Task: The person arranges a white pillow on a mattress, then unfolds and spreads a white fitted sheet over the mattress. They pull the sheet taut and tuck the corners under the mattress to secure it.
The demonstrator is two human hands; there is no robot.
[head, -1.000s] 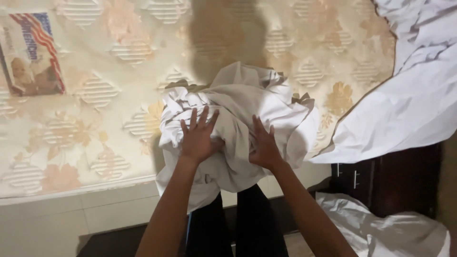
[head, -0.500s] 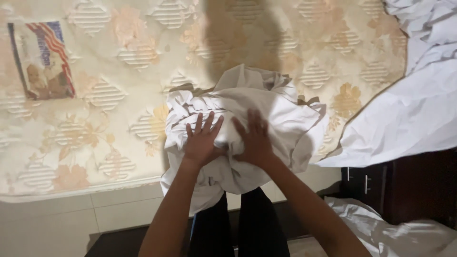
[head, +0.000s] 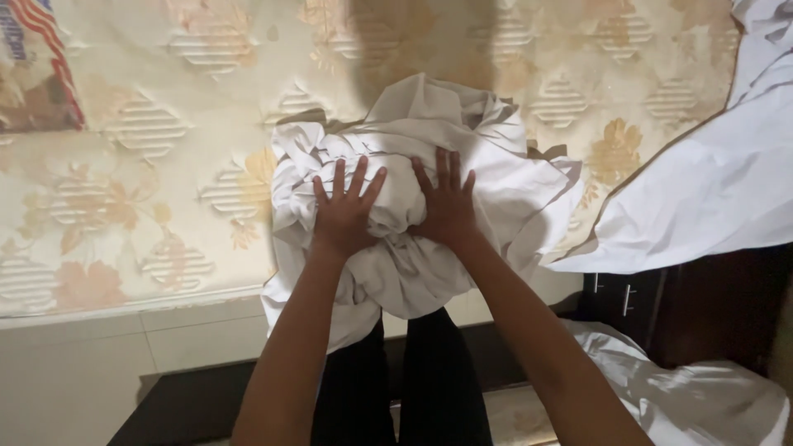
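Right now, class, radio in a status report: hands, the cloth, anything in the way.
Left hand and right hand flat, fingers spread, on crumpled white fabric bundle. Bundle at floral mattress edge. White sheet lies right, apart.

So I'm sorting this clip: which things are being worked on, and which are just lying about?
In hand:
- bundled white sheet, pressed under left hand and right hand
- mattress beneath it

Lying about:
- other white sheet
- cloth on floor
- dark cabinet

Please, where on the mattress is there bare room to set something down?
Bare floral mattress lies between the picture label and the crumpled white cloth bundle, also above the bundle. Crowded: right side, under the white sheet, and where left hand and right hand press.
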